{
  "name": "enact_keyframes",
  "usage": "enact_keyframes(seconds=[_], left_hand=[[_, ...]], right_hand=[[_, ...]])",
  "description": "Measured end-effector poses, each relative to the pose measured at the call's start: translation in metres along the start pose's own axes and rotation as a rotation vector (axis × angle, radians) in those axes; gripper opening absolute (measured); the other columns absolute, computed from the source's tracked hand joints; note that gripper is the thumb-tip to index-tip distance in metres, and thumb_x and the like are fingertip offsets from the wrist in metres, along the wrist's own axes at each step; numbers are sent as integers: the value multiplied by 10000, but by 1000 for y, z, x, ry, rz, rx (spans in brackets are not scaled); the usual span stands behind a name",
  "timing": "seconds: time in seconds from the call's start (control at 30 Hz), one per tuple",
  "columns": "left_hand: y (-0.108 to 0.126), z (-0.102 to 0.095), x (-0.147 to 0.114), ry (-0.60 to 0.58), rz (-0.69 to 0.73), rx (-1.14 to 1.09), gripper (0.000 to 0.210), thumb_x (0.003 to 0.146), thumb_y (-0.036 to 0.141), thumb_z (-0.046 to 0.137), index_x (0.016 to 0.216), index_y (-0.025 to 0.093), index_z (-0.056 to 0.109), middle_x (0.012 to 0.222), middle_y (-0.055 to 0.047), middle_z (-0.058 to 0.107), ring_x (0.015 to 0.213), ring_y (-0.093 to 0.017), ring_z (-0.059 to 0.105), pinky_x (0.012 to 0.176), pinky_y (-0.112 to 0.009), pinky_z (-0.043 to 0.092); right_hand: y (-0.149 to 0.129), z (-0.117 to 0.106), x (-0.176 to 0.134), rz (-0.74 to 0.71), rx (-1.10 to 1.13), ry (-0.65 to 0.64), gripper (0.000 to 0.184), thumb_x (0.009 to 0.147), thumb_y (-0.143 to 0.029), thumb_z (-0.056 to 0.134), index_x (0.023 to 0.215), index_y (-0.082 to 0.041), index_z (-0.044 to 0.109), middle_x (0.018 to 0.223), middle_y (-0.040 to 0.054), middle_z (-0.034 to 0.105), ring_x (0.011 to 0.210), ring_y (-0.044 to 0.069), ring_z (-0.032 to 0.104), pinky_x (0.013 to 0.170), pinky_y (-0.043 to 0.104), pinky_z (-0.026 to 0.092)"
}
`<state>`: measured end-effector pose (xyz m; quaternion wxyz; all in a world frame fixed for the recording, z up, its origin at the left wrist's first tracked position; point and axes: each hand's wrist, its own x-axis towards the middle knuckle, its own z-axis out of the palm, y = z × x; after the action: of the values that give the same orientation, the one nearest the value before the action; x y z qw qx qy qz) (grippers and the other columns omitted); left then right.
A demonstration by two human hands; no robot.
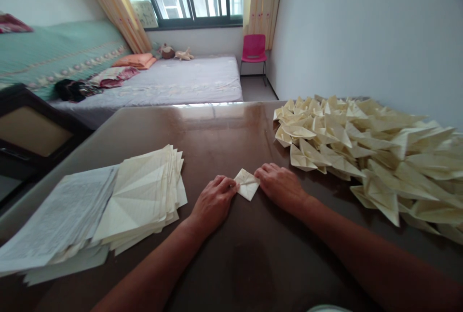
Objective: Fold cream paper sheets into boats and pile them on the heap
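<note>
A small folded square of cream paper (248, 187) lies on the brown table, turned so its corners point toward and away from me. My left hand (215, 201) pinches its left corner between thumb and fingers. At the opposite corner, my right hand (280, 184) has its fingers curled together on the paper's edge. Creases and layered flaps show on the square's upper face. Both thumbs are partly hidden.
Creased cream sheets (141, 196) are stacked at the left, beside printed sheets (68, 215). A large heap of folded paper boats (361, 143) covers the table's right side. Beyond the table (217, 133) stand a bed (195, 80) and a pink chair (253, 49).
</note>
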<state>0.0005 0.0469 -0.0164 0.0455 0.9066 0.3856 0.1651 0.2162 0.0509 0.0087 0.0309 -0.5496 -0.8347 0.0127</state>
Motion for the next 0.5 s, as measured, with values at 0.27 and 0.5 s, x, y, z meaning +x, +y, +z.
enact_keyframes(seconds=[0.27, 0.5], left_hand=[[-6, 10, 1, 103, -68, -238, 143, 940, 209, 448, 952, 202, 590, 1061, -39, 573, 963, -157, 563, 886, -302, 475], [-3, 3, 2, 158, -189, -323, 375, 919, 248, 504, 1286, 243, 428, 1175, -54, 579, 763, -108, 608, 754, -249, 505]], right_hand=[[11, 22, 13, 44, 485, 58, 157, 797, -320, 657, 868, -205, 575, 903, 17, 587, 852, 158, 539, 686, 256, 411], [1, 12, 11, -65, 1057, 90, 113, 840, -233, 578, 946, -198, 559, 837, -22, 636, 720, 101, 571, 637, 210, 438]])
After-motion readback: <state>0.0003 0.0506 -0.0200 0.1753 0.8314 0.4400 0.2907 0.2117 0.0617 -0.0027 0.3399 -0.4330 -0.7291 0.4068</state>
